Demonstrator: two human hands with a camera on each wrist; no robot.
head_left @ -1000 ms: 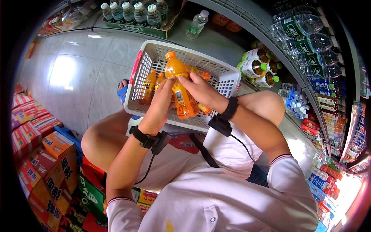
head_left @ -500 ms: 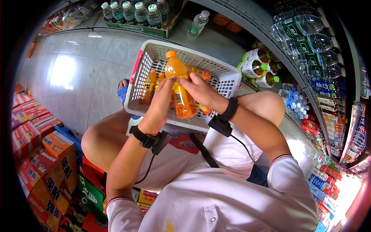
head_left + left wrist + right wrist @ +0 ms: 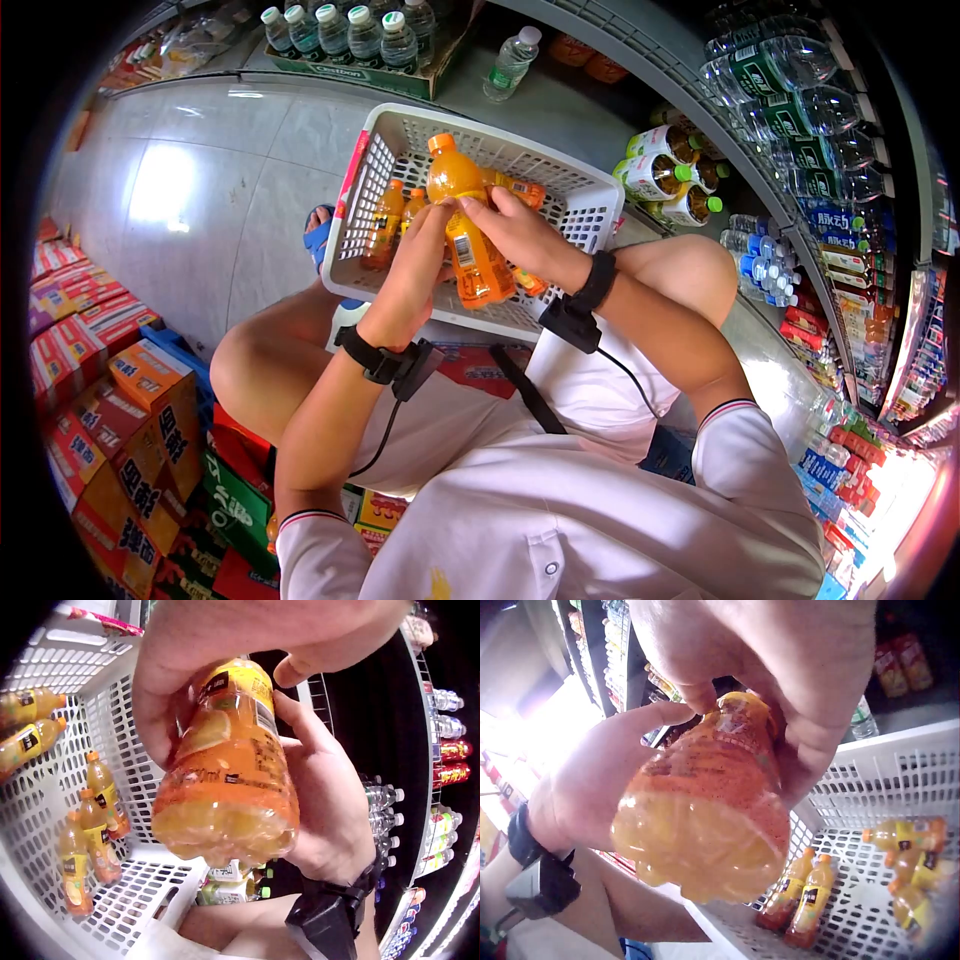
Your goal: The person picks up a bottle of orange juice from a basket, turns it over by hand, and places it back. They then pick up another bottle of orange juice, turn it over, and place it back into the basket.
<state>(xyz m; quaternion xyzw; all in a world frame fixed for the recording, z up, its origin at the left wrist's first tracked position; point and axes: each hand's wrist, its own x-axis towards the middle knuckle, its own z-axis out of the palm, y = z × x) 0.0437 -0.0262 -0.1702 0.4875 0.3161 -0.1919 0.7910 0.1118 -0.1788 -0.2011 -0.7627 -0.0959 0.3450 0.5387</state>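
- An orange-capped bottle of orange drink (image 3: 476, 262) is held above the basket, tilted, with its cap directed away from the body and its base toward it; a yellow label and a barcode are shown on the near side.
- The bottle is gripped by the left hand (image 3: 412, 250), whose fingers are seen curled round its side in the left wrist view.
- It is gripped as well by the right hand (image 3: 525, 232) — the two thumbs are brought close together at the label, just below the bottle's shoulder.
- Beneath the hands, a white perforated plastic basket (image 3: 560, 166) is placed in front of the seated person's parted legs.
- Five smaller-looking orange drink bottles (image 3: 810, 904) are contained in it (two at one end and three at the other, as seen in the right wrist view).
- Each wrist is strapped with a black camera (image 3: 575, 322), from which a cable is run.
- A white shirt (image 3: 600, 510) with a button is worn, and a blue sandal (image 3: 318, 240) is seen on one foot, beside the basket.
- Beyond the basket, clear bottles with white-and-green caps are packed in a green carton (image 3: 350, 75); a single clear bottle (image 3: 510, 66) is stood near it.
- Printed cartons (image 3: 150, 375) are stacked at the left, on grey floor tiles (image 3: 240, 135).
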